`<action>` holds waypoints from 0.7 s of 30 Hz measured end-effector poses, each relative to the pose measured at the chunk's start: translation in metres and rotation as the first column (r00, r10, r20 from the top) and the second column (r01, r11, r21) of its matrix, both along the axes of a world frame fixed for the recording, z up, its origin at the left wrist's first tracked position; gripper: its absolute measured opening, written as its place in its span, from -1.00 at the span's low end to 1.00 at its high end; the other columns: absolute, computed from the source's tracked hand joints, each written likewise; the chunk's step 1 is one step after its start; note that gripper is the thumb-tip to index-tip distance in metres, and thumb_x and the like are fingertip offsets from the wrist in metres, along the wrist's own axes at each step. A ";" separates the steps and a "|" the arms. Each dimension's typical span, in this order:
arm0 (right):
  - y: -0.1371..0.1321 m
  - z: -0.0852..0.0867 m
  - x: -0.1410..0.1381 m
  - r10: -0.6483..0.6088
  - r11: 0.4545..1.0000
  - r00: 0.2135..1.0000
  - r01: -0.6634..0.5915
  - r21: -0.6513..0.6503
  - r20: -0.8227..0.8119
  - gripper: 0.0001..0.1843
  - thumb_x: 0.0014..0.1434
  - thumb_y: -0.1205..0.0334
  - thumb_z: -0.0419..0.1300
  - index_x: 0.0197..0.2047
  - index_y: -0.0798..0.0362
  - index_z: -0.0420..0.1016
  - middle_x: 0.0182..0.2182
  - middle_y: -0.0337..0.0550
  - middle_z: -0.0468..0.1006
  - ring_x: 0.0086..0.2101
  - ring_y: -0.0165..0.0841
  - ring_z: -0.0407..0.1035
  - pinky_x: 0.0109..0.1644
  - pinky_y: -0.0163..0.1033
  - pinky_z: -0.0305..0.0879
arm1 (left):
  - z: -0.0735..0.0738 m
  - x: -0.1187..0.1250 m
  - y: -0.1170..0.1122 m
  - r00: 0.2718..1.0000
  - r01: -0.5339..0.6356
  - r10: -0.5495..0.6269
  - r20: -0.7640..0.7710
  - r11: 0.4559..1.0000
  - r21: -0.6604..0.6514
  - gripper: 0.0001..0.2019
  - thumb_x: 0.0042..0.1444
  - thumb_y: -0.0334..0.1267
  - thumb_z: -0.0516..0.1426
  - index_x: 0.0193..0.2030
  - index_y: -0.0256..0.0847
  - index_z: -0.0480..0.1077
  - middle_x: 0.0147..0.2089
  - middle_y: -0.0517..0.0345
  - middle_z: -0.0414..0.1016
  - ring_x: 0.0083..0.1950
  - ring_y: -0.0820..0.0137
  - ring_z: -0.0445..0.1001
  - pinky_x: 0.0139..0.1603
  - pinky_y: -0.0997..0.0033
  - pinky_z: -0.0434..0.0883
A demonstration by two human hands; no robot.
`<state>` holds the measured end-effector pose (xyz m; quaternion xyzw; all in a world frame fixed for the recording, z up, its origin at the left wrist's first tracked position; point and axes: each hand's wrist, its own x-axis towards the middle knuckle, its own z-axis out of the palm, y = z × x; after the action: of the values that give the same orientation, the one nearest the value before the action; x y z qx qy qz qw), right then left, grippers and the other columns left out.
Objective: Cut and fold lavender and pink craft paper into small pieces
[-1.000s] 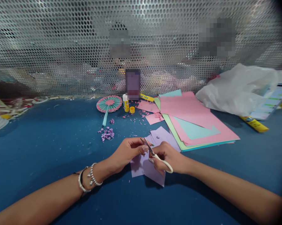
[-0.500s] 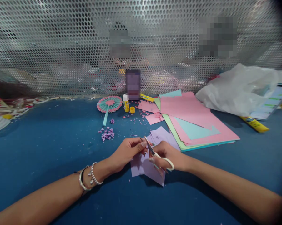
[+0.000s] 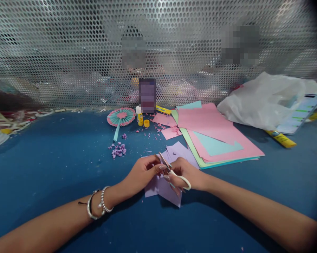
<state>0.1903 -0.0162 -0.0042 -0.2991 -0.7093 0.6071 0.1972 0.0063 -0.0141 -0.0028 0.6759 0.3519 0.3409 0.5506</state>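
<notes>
My right hand (image 3: 188,175) is closed around the handles of white-handled scissors (image 3: 186,182), their blades pointing up and left. Close beside the blades, my left hand (image 3: 145,174) pinches a small piece of purple paper, mostly hidden by the fingers. Loose purple paper sheets (image 3: 171,197) lie on the blue table beneath both hands. To the left is a little heap of cut purple paper pieces (image 3: 118,150). Behind it rests a pleated teal and pink paper fan (image 3: 116,133).
A glue stick (image 3: 139,116) stands uncapped beside its yellow cap (image 3: 146,123). Pink, green and blue sheets (image 3: 243,147) are stacked at right, near a white plastic bag (image 3: 253,102) and a phone (image 3: 301,114). A perforated metal panel (image 3: 69,52) closes the back.
The view has shifted slightly, so everything sits a little further left. The scissor blades look closer together, and the fingertips of both hands are nearer each other.
</notes>
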 end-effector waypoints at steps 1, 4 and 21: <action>0.000 -0.001 0.000 -0.005 1.000 1.000 0.005 0.000 0.000 -0.73 0.06 0.40 0.03 -0.65 0.13 0.28 -0.72 -0.29 0.38 -0.72 -0.57 0.18 -0.66 -0.46 0.08 | 0.000 0.000 -0.002 0.998 -0.049 0.050 -0.037 0.998 0.037 -0.76 0.15 -0.13 0.07 -0.32 -0.29 0.40 -0.41 0.15 0.42 -0.41 0.48 0.34 -0.38 0.49 0.28; 0.000 0.000 -0.001 -0.040 0.999 0.999 0.040 0.032 0.008 -0.74 0.04 0.41 0.03 -0.66 0.13 0.28 -0.73 -0.30 0.37 -0.73 -0.58 0.18 -0.66 -0.47 0.07 | -0.002 0.001 -0.008 0.961 -0.188 0.223 -0.161 0.961 0.204 -0.79 0.15 -0.13 0.08 -0.35 -0.26 0.34 -0.47 0.23 0.39 -0.49 0.53 0.28 -0.46 0.52 0.21; -0.004 0.002 -0.005 -0.077 0.990 0.995 0.068 0.126 0.062 -0.80 -0.07 0.43 0.00 -0.67 0.10 0.20 -0.75 -0.33 0.37 -0.71 -0.56 0.19 -0.66 -0.47 0.02 | -0.002 0.001 -0.018 0.919 -0.063 0.273 -0.286 0.816 0.575 -0.75 0.24 -0.26 -0.09 -0.43 -0.24 0.26 -0.48 0.19 0.30 -0.44 0.48 0.24 -0.42 0.47 0.21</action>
<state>0.1851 -0.0206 -0.0024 -0.3320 -0.7404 0.5440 0.2135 0.0072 -0.0322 -0.0050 0.8220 0.3905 0.3483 0.2249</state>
